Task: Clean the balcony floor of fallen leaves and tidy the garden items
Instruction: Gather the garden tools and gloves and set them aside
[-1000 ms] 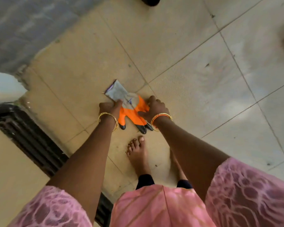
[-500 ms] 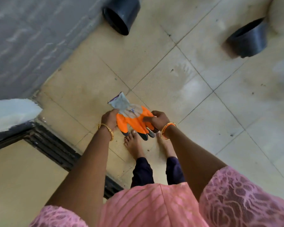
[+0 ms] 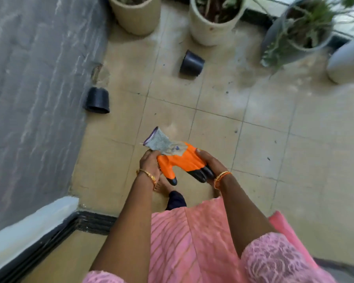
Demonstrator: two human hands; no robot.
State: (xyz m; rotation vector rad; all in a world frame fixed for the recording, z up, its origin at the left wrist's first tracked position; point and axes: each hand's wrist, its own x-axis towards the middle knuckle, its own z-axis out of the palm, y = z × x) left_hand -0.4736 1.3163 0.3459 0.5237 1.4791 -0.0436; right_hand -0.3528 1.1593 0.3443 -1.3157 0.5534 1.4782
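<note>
One orange glove, grey knit cuff, black fingertips, held above tiled floor. Left hand pinches glove at cuff end; right hand curls round its fingertip end. Two small black pots tipped on floor beyond glove. Two cream planters farther beyond; two grey planters beyond, to right. Versus half second ago: glove raised higher off floor, four planters newly in view, both hands keep hold.
</note>
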